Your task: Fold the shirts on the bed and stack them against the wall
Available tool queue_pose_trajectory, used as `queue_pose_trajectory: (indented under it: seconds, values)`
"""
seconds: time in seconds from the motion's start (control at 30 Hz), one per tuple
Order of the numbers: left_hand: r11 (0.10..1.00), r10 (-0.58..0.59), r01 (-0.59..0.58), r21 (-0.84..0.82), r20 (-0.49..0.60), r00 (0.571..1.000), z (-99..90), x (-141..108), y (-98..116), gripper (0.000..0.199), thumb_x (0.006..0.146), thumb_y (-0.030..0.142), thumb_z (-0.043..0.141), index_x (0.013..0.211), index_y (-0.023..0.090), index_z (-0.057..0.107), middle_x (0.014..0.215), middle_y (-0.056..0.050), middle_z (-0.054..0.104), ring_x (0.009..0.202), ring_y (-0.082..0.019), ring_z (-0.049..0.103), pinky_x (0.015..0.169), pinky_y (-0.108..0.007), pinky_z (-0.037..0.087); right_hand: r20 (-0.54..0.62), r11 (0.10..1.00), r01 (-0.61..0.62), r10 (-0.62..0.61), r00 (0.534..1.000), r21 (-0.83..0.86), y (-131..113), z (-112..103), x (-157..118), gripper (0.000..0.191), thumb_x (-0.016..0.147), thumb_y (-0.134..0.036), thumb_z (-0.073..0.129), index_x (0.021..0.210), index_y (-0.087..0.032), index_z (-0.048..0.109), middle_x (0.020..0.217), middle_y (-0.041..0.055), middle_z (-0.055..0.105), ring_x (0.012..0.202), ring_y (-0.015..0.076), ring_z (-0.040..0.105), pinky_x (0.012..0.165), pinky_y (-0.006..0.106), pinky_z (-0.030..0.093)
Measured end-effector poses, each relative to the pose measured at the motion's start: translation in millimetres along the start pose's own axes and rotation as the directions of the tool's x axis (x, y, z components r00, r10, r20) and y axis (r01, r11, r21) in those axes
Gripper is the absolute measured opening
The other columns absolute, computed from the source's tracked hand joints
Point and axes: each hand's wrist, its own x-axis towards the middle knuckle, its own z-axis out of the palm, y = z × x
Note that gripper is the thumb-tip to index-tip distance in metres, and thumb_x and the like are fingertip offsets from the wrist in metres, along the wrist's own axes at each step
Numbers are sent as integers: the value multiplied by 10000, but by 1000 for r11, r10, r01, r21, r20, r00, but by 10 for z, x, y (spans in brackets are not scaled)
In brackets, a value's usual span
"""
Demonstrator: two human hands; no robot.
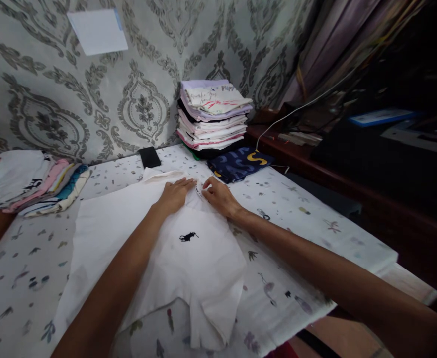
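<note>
Nearer than the tall stack of folded white, pink and lilac clothes (213, 119), the white fabric shirt with a black emblem (194, 261) lies spread, apparently still to be folded; the stack looks done. The left hand (175, 194) presses flat, fingers extended, close together; the right hand (220, 198) seems to pinch the shirt's edge, fingertips against thumb.

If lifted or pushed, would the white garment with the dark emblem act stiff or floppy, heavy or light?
The white garment would probably droop, as its near edge lies in soft folds. It is likely light for its spread, being cloth laid nearly flat. Pushed, it might bunch up rather than slide whole, since creases already show.
</note>
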Motion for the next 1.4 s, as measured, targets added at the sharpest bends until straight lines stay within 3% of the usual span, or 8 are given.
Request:
queue_pose_trajectory:
  seconds: [0.2, 0.4, 0.67, 0.9, 1.13, 1.2, 1.3, 1.4]
  values:
    - [1000, 15, -15, 11, 3, 1000, -15, -15, 11, 693, 902, 10, 277, 1533, 283, 361, 1633, -12, 321, 1509, -227, 287, 1119, -514, 354, 188, 995, -62, 47, 981, 73, -66, -108, -96, 403, 720, -98, 617, 1091, -214, 515, 672, -62, 625, 645, 147, 572, 639, 254, 397]
    - [1000, 2, -3, -30, -28, 1000, -2, -22, 21, 631, 937, 59, 283, 1517, 281, 398, 1622, -32, 349, 1506, -272, 290, 1118, -563, 350, 329, 989, -43, -7, 944, 144, -87, -289, -379, 410, 838, -225, 556, 1243, -189, 507, 592, -94, 457, 581, 141, 446, 583, 254, 347]
    - [999, -23, 22, -27, -32, 999, 16, -23, 44, 659, 918, 26, 259, 1517, 261, 400, 1625, -33, 344, 1509, -267, 283, 1137, -574, 321, 225, 997, 79, -81, 971, 18, 69, -376, -670, 197, 845, -165, 505, 883, -195, 696, 663, -22, 569, 614, 135, 479, 630, 264, 356]
    - [995, -31, 20, -99, -108, 994, 16, -67, -1, 623, 918, 50, 291, 1505, 227, 402, 1601, -64, 396, 1476, -236, 349, 1177, -490, 304, 143, 990, 29, -9, 990, -135, 35, -322, -738, 196, 857, -202, 534, 894, -228, 725, 700, -4, 647, 636, 145, 541, 612, 261, 358]
    - [987, -15, -13, -162, -167, 986, -97, -869, -87, 461, 1011, 250, 330, 1457, 177, 424, 1565, -99, 432, 1415, -221, 426, 1175, -400, 333, 21, 943, 117, -116, 993, -312, 153, -297, -971, 333, 917, -357, 579, 1213, -217, 638, 910, 65, 687, 800, 224, 641, 686, 324, 469]
    - [994, 6, -16, -111, -95, 995, -59, -1244, -66, 434, 1028, 283, 328, 1432, 189, 457, 1580, -109, 410, 1435, -243, 399, 1179, -442, 322, 59, 903, 319, -316, 947, -286, 143, -303, -1132, 379, 931, -418, 577, 1247, -214, 624, 1102, 126, 665, 973, 270, 645, 797, 390, 516]
    - [998, 2, -5, -65, -54, 999, 6, -1764, -6, 423, 1051, 331, 312, 1415, 198, 481, 1594, -123, 388, 1450, -256, 372, 1183, -482, 308, 292, 770, 627, -576, 764, -120, 39, -311, -1385, 465, 930, -505, 589, 1310, -236, 597, 1292, 154, 609, 1194, 306, 572, 971, 479, 494]
    - [998, -10, 8, -61, -35, 999, 13, -2155, 69, 416, 1055, 373, 328, 1409, 234, 498, 1588, -104, 399, 1448, -251, 372, 1180, -494, 316, 443, 714, 700, -622, 646, -18, -96, -333, -1548, 503, 928, -515, 601, 1346, -237, 577, 1243, 143, 638, 1158, 297, 579, 991, 495, 486]
